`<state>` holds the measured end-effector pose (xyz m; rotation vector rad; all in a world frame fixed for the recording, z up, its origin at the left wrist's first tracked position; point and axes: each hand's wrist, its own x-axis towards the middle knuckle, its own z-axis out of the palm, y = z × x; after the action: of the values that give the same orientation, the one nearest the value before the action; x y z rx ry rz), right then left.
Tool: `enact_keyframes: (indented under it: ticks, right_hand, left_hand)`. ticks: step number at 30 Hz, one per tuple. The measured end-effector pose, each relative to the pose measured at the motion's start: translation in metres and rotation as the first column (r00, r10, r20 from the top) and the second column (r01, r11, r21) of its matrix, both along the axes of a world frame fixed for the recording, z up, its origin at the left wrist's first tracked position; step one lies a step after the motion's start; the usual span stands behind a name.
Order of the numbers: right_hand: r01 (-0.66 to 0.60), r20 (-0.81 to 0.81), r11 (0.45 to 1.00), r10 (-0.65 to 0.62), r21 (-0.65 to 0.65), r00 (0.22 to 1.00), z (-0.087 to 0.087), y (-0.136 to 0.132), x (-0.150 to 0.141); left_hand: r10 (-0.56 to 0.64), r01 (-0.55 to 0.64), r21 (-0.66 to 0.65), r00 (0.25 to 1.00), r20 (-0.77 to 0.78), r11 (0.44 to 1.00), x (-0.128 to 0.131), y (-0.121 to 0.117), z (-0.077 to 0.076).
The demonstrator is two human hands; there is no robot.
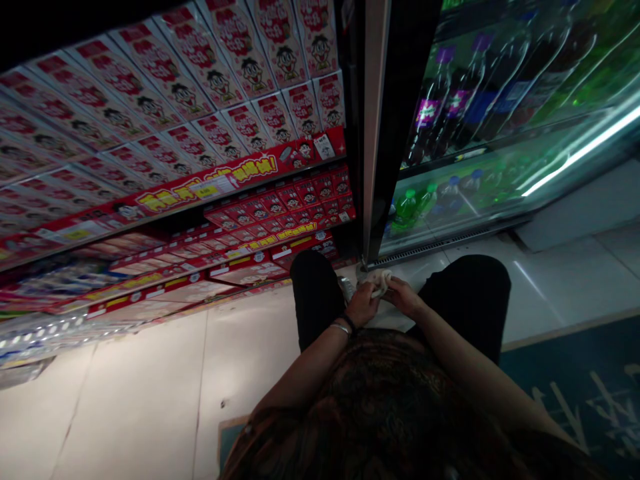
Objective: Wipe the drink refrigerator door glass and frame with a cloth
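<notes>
A whitish looped bundle (pixel 383 281), which looks like thick cord, is held between my two hands, low in front of my body. My left hand (pixel 363 304), with a dark band and a silvery bracelet at the wrist, is closed on its left side. From the right, the fingers of my right hand (pixel 404 297) pinch the same bundle. Its exact kind is hard to make out in the dim light. Part of a light-coloured shoe (pixel 346 287) shows beside my left hand. Both hands are between my dark-trousered knees (pixel 315 280), near the foot of an upright post (pixel 373 167).
Shelves on the left carry rows of red-and-white drink cartons (pixel 220 73) and small red boxes (pixel 295 197). Right of the post, a lit glass-fronted cooler (pixel 450 190) holds bottles. Pale tiles (pixel 240 353) and a dark green mat (pixel 565 387) cover the floor.
</notes>
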<state>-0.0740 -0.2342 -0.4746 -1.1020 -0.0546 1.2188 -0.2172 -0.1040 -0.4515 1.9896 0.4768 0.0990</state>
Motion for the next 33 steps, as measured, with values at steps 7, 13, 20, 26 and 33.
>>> enact_keyframes:
  ticks: [7,13,20,26,33]
  right_hand:
    - [-0.063,0.145,0.996,0.071,-0.062,0.987,0.000,-0.001,-0.007]
    - [-0.043,0.317,0.983,0.098,-0.178,0.943,-0.015,-0.001,-0.002]
    - [-0.070,0.559,0.986,0.145,-0.154,0.817,0.008,-0.005,0.014]
    - [-0.152,0.627,0.958,0.274,-0.242,0.730,0.017,-0.015,0.018]
    - [-0.063,0.620,0.954,0.240,-0.294,0.747,0.005,-0.014,0.024]
  left_hand:
    - [0.174,-0.181,-0.092,0.982,-0.078,0.979,0.000,0.018,0.003]
    - [0.434,-0.438,-0.064,0.898,-0.069,0.897,0.001,0.033,0.005]
    - [0.616,-0.616,-0.006,0.788,0.011,0.788,-0.004,0.045,0.017]
    - [0.644,-0.643,0.097,0.765,0.024,0.760,-0.008,0.051,0.015]
    - [0.564,-0.557,0.192,0.825,0.019,0.808,-0.011,0.045,0.009]
